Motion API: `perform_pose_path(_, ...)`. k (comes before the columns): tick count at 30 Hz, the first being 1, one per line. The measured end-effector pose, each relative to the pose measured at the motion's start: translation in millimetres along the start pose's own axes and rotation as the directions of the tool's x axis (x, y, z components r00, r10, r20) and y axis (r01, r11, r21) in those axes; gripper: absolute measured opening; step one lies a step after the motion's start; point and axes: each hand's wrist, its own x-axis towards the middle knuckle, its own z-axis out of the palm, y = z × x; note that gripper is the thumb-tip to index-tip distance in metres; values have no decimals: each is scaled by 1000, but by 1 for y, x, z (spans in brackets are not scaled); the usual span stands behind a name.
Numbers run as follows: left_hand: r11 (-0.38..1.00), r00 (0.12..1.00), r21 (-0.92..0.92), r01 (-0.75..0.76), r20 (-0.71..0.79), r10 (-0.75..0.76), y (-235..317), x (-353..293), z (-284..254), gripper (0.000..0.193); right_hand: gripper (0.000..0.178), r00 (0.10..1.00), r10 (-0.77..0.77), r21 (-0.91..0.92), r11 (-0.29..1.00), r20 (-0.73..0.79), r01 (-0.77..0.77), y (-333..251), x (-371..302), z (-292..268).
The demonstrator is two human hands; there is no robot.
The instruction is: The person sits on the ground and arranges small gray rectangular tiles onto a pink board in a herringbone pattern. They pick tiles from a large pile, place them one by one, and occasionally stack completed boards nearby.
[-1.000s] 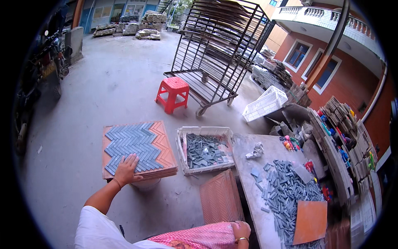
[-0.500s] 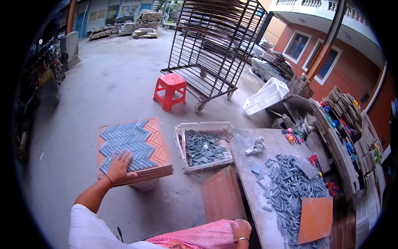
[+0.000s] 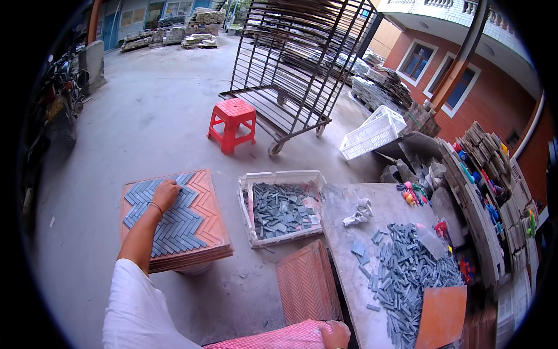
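My left hand is over the upper middle of a herringbone panel of grey-blue strip tiles. Its fingers are bent down and pinched together at the tile surface, and whatever they hold is hidden beneath them. The tiles lie in an orange grooved tray, whose right side shows bare zigzag grooves. This tray tops a stack of similar ones. Low in the picture my right hand rests at the edge of a pink checked cloth over my lap. Its fingers look curled, with their tips hidden.
Right of the stack sits a white crate of loose tiles. More orange trays lean beside a board table bearing a heap of grey strips and an orange sheet. Beyond are a red stool and a wheeled metal rack.
My left hand has moved from lying spread on the panel's near edge to farther up it, with the fingers now bent together. My right hand stays low by the pink cloth. The view has shifted slightly.
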Motion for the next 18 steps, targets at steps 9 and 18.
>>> perform_pose_path(9, 980, 984, 86, -178, 42, 175, -2, 17, -17, 10, 41, 987, 77, 3, 997, 143, -78, -16, 8, -14)
perform_pose_path(18, 988, 984, 58, -140, 116, 133, 0, 26, -19, 8, 45, 981, 90, -7, 996, 172, -90, -18, 13, -13)
